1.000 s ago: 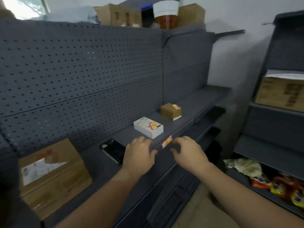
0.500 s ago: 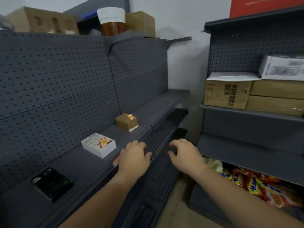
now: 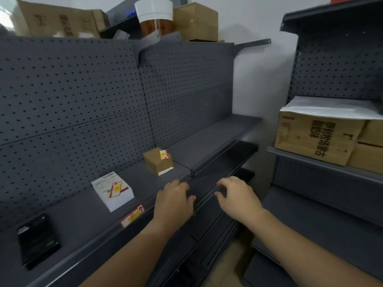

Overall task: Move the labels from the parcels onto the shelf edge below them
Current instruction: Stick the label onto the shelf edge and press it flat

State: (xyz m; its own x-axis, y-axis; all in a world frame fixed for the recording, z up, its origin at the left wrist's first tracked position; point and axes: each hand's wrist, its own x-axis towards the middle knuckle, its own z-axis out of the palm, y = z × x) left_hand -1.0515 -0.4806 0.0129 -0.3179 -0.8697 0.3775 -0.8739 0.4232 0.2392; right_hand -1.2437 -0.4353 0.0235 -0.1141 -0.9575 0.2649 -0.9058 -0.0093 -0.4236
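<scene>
Since a moment ago both hands are sliding rightward along the shelf edge (image 3: 186,184), and the red and yellow label they were pressing is now lying behind the left wrist. The left hand (image 3: 175,201) is resting on the edge with its fingers loosely curled and nothing in them; the right hand (image 3: 238,195) is hovering just past the edge, fingers half bent, also gripping nothing.

The stuck label (image 3: 132,216) is lying on the sloped edge strip, its long axis running along the strip, just below the white parcel (image 3: 113,190). That parcel is still carrying a second red and yellow label (image 3: 116,189) on its top face.

The next thing to reach for is probably the small label (image 3: 163,154) on the brown parcel (image 3: 158,161), which is sitting up and slightly left of the hands, further back on the shelf. The left hand is the nearer one; a reach forward over the edge should be meeting the label's near corner, with the bare edge strip directly under the hands waiting to receive it. A dark phone (image 3: 37,241) is lying far left, well clear.
</scene>
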